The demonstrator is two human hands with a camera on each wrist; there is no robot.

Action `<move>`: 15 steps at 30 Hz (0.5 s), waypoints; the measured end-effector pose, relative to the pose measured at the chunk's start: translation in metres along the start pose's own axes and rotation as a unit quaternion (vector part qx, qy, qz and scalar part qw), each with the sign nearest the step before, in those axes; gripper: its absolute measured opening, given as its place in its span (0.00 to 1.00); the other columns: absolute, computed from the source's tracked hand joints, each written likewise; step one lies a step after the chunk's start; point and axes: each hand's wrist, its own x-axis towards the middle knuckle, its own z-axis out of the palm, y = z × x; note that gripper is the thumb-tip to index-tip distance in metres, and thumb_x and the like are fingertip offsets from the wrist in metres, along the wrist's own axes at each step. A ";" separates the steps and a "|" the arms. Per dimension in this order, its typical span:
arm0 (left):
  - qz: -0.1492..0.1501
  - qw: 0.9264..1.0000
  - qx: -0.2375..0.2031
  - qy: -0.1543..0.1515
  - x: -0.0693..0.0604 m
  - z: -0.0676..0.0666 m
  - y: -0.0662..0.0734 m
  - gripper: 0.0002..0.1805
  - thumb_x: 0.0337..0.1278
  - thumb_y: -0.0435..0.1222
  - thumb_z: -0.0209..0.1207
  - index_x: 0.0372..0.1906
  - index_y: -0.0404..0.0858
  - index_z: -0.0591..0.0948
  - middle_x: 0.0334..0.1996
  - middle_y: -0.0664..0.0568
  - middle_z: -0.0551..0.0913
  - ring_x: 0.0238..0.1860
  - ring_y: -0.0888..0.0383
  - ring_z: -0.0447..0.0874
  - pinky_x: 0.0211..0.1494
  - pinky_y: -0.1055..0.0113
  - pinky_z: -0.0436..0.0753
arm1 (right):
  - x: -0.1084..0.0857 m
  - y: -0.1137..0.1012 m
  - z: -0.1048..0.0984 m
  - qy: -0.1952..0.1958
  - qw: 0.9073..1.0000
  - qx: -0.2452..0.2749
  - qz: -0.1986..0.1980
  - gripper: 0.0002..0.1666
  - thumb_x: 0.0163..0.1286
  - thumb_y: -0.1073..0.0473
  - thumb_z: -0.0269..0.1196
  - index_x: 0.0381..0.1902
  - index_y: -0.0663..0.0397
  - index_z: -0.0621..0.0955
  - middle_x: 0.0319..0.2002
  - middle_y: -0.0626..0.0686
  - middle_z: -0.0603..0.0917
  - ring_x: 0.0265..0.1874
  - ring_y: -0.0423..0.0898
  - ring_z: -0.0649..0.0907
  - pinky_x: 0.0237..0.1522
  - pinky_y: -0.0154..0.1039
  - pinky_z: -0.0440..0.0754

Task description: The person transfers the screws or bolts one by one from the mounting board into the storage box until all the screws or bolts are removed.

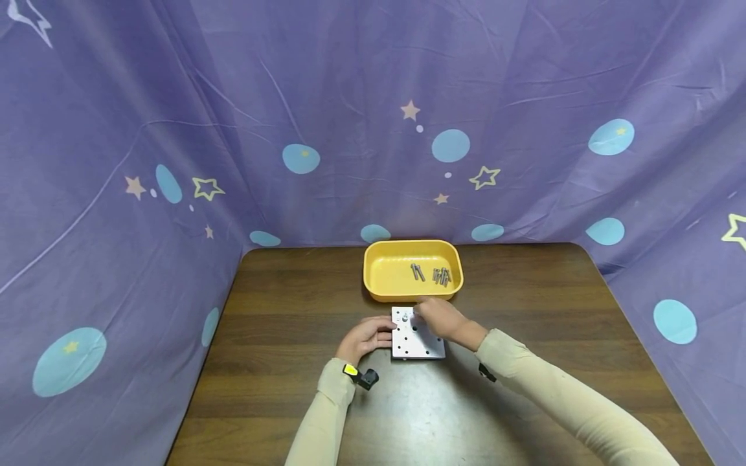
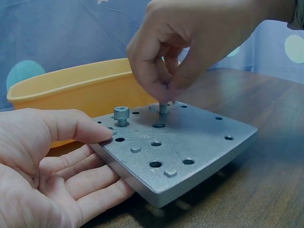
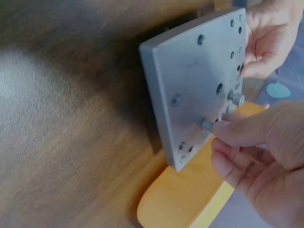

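A flat metal plate (image 1: 418, 345) with rows of holes is held at its left edge by my left hand (image 1: 367, 336). In the left wrist view the thumb lies on the top face and the fingers reach under the plate, which appears tilted. One socket-head bolt (image 2: 121, 115) stands upright in a hole near that thumb. My right hand (image 1: 444, 320) pinches a second bolt (image 2: 163, 109) between thumb and finger, its threaded end at a hole near the plate's far edge. The fingers hide this bolt's head.
Just behind the plate stands a yellow tray (image 1: 402, 298) with several loose bolts (image 1: 441, 276) lying in its right half. The wooden table (image 1: 280, 362) reaches back to a purple patterned curtain (image 1: 361, 97), which also hangs along both sides.
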 end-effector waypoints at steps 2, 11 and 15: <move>0.001 1.000 0.000 -0.002 0.000 0.000 0.000 0.18 0.68 0.25 0.53 0.61 0.25 0.73 0.36 0.51 0.86 0.36 0.56 0.88 0.45 0.60 0.90 | 0.000 0.000 -0.002 -0.002 1.000 -0.001 -0.012 0.11 0.58 0.78 0.63 0.25 0.58 0.80 0.26 0.52 0.78 0.25 0.45 0.75 0.26 0.41 0.78; 0.004 1.000 0.003 -0.005 -0.002 0.000 0.000 0.20 0.68 0.25 0.53 0.63 0.24 0.73 0.38 0.49 0.86 0.38 0.56 0.87 0.45 0.61 0.90 | 0.001 -0.002 -0.001 -0.013 0.995 0.016 0.097 0.18 0.67 0.61 0.69 0.18 0.52 0.76 0.18 0.49 0.77 0.17 0.44 0.74 0.21 0.43 0.79; 0.001 1.000 -0.003 0.000 -0.002 0.000 -0.001 0.17 0.67 0.25 0.54 0.59 0.26 0.75 0.37 0.49 0.86 0.37 0.56 0.88 0.44 0.61 0.90 | -0.001 -0.002 -0.001 -0.003 0.999 0.012 0.030 0.11 0.62 0.74 0.64 0.22 0.58 0.80 0.21 0.52 0.79 0.21 0.46 0.76 0.24 0.44 0.80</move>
